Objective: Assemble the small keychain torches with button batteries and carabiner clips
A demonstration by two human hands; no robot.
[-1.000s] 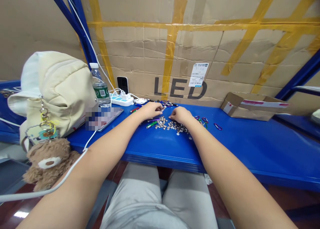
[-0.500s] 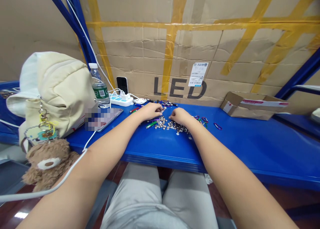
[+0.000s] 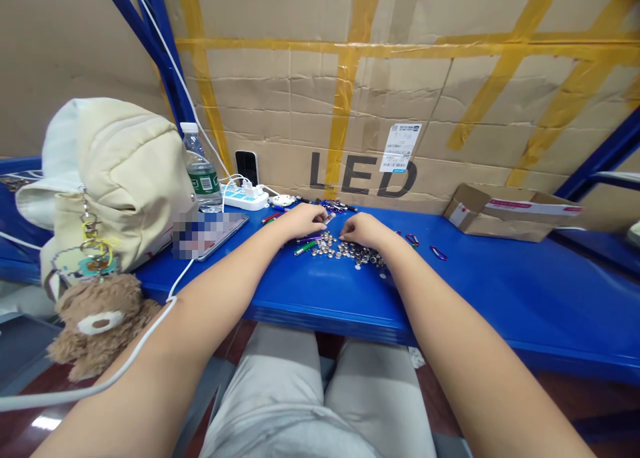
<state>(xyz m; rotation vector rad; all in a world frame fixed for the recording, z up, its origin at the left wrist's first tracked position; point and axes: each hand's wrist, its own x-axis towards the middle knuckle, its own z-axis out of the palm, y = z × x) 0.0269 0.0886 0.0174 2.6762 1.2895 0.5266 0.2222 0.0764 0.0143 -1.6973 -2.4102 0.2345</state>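
Note:
My left hand [image 3: 307, 220] is closed, its fingertips pinching a small shiny tube [image 3: 330, 217] whose exact kind is too small to tell. Just right of it, my right hand [image 3: 363, 231] hovers low with thumb and fingers pressed together; whatever they hold is hidden. Beneath and between both hands lies a loose spread of small round silver button cells [image 3: 327, 245]. A slim green metal tube [image 3: 305, 248] rests by the left edge of that spread, with a purple one [image 3: 309, 239] beside it. Colored carabiner clips [image 3: 412, 239] lie right of my right hand.
Behind my hands are more dark and blue small parts [image 3: 341, 205]. A phone [image 3: 220, 237], power strip [image 3: 245, 196], water bottle [image 3: 204, 178] and cream backpack [image 3: 115, 171] occupy the left. An open cardboard box [image 3: 505, 221] stands at right on the blue table [image 3: 500, 291], before a cardboard wall.
The view has shifted slightly. Both hands keep nearly the same places and closed poses, my right fingertips still low over the button cells.

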